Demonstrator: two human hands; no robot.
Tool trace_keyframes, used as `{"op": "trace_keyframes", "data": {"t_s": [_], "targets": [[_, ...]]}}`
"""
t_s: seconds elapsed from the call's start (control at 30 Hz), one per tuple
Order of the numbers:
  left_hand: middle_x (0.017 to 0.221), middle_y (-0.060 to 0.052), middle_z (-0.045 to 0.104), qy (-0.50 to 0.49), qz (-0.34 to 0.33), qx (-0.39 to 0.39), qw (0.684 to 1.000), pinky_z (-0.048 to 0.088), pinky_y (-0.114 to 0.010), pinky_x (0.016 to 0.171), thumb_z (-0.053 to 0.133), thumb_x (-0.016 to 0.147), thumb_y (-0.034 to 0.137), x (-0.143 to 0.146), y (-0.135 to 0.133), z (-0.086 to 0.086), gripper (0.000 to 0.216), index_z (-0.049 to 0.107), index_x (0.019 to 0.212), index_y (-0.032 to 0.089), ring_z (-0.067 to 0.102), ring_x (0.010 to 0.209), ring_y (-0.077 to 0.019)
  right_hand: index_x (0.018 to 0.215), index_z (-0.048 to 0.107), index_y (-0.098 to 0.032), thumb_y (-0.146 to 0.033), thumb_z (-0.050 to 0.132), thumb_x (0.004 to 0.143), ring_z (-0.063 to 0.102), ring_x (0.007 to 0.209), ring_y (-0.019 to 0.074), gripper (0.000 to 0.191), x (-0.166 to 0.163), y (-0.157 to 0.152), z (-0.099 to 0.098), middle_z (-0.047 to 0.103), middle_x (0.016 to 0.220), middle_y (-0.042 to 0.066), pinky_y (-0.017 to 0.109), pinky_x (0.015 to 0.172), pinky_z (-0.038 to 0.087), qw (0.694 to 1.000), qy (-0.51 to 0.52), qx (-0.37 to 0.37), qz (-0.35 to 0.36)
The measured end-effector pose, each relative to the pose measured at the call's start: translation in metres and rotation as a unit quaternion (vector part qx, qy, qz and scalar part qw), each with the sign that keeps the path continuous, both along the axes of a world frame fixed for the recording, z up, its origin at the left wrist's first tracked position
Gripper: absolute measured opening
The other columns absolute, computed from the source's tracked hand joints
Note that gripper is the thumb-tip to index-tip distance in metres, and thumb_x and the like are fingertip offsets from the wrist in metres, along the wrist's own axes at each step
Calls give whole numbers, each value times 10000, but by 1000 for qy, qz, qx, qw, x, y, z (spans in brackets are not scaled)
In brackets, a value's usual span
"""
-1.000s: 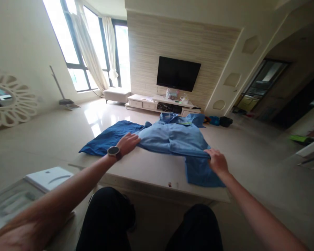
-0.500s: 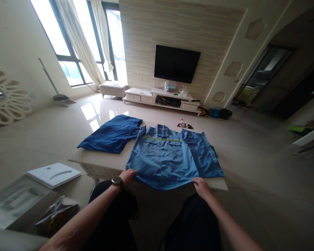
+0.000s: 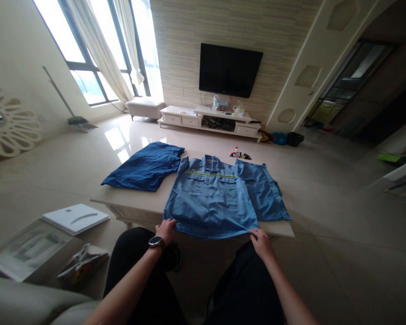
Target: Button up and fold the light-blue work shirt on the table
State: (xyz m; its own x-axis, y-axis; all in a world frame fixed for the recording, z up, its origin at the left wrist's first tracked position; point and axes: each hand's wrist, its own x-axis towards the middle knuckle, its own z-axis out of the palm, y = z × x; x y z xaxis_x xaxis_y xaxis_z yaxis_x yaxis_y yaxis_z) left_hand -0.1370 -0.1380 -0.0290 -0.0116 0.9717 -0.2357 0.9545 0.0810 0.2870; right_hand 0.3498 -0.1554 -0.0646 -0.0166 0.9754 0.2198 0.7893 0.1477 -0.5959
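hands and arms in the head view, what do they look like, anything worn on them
Two bare hands. The left hand has a dark, round-faced watch on a dark strap at the wrist. The right hand wears nothing. No gloves, and no rings that I can make out. The forearms are uncovered, with no sleeves in view.

glossy tiled floor (image 3: pixel 325 253), wall-mounted tv (image 3: pixel 230 70), white tv cabinet (image 3: pixel 208 125), bright curtained windows (image 3: pixel 88 54)

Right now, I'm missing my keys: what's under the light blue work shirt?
Only the pale table shows around the work shirt; left hand and right hand touch its near hem. No lump shows, but anything flat beneath is covered.
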Motion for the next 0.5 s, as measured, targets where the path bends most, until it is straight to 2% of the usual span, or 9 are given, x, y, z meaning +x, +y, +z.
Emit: {"op": "trace_keyframes", "data": {"t_s": [0.23, 0.4, 0.5], "targets": [[1189, -86, 636, -36, 79, 17, 996, 488, -420, 887, 515, 871, 152, 1, 2, 5, 222, 666, 1002, 248, 543, 1211, -277, 908, 798, -200, -281, 567, 831, 692, 1078, 294, 256, 2, 1, -1, 761, 1055, 127, 480, 1055, 514, 1000, 14, -5, -13], [1176, -84, 632, -54, 114, 70, 989, 485, -400, 847, 518, 892, 201, 0, 3, 7, 193, 676, 982, 264, 540, 1189, -278, 815, 744, -202, -325, 573, 825, 696, 980, 281, 211, 2, -1, 1, 759, 980, 118, 442, 972, 534, 1000, 17, -3, -16], [1187, -89, 632, -47, 114, 87, 989, 480, -403, 853, 523, 893, 198, 0, 2, 8, 187, 673, 981, 264, 529, 1196, -287, 791, 739, -209, -373, 583, 832, 695, 930, 283, 230, 1, -2, 3, 760, 933, 107, 434, 921, 537, 1000, 17, -10, -13]]}}
